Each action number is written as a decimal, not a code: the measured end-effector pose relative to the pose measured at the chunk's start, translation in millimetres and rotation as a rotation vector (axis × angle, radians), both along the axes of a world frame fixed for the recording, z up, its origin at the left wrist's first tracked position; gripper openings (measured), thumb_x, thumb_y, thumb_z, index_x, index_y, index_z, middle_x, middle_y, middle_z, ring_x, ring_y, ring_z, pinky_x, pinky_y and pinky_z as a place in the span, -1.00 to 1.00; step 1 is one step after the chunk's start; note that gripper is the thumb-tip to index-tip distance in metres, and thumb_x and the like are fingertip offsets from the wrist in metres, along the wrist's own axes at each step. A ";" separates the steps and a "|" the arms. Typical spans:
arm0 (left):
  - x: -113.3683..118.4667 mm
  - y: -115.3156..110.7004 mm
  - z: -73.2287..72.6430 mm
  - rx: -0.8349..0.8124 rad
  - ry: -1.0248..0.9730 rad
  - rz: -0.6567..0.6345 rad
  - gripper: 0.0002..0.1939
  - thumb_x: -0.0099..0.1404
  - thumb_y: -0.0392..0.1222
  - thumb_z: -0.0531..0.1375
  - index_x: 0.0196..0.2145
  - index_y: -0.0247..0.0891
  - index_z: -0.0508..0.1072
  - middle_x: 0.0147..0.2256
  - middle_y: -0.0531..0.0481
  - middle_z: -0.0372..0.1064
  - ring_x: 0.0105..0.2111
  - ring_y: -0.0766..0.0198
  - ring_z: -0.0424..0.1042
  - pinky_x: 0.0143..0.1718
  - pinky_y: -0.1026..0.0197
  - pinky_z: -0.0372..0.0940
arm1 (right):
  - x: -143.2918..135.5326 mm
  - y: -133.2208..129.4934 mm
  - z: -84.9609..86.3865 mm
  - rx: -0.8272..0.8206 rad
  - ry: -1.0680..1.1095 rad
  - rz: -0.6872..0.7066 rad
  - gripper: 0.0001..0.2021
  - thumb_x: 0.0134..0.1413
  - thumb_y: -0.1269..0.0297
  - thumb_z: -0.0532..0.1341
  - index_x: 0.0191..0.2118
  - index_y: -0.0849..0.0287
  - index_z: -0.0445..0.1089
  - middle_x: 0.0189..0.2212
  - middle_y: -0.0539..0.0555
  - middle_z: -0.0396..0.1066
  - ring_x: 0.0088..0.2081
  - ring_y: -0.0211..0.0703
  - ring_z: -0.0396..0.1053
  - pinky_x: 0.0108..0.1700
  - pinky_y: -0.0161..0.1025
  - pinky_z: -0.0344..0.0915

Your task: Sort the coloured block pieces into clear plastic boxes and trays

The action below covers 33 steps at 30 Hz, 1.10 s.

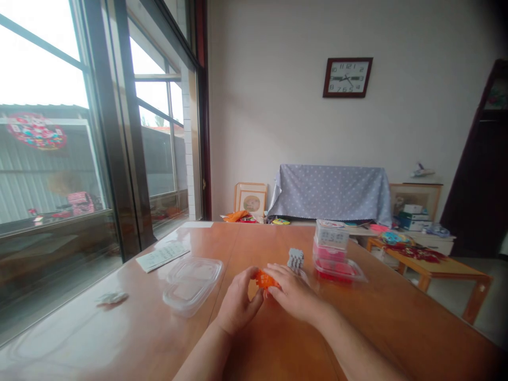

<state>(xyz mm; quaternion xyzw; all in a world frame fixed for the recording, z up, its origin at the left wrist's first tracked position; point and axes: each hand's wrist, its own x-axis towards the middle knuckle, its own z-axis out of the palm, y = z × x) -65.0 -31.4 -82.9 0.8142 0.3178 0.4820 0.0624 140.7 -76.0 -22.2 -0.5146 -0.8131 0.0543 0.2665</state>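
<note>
A small orange piece with a bumpy, notched outline (265, 280) is held between my two hands above the middle of the wooden table. My left hand (239, 302) grips its left side, with the thumb below and the fingers curled at the top. On the other side my right hand (294, 292) has its fingers over the piece's right part, hiding some of it. Just beyond my right hand stands a stack of grey notched pieces (295, 259). What the orange piece shows on its surface is too small to read.
Clear plastic lids (193, 283) lie left of my hands, near a printed sheet (163, 256) and a small crumpled item (111, 298). Stacked containers, clear above and pink and red below (330, 253), stand at the right. The wooden table (369, 328) has its right edge beside a low bench (448, 268).
</note>
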 end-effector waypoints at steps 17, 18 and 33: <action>-3.2 5.1 -1.4 -0.233 -0.013 0.039 -0.65 0.47 -0.07 0.08 0.15 -0.17 0.33 0.08 -0.18 0.47 0.08 0.09 0.47 0.16 -0.01 0.36 | 73.3 30.5 -16.8 0.078 0.224 -0.191 -0.62 0.08 0.21 0.25 0.04 0.11 0.51 0.00 0.12 0.54 0.04 0.05 0.43 0.15 0.00 0.29; -2.7 5.7 -1.0 -0.238 0.012 0.038 -0.67 0.47 -0.06 0.07 0.12 -0.16 0.36 0.08 -0.17 0.47 0.09 0.09 0.46 0.16 0.00 0.35 | 81.1 32.2 -18.3 0.058 0.214 -0.208 -0.62 0.07 0.20 0.25 0.02 0.11 0.52 -0.01 0.13 0.55 0.04 0.06 0.43 0.14 0.00 0.29; 1.9 -1.1 7.4 -0.207 0.194 -0.040 -0.67 0.46 0.04 0.10 0.04 -0.09 0.50 0.12 -0.14 0.41 0.14 0.02 0.37 0.20 -0.05 0.27 | 100.3 30.4 -39.9 -0.031 0.134 -0.190 -0.65 0.09 0.15 0.25 -0.03 0.12 0.57 -0.03 0.14 0.55 0.08 0.10 0.40 0.18 0.03 0.26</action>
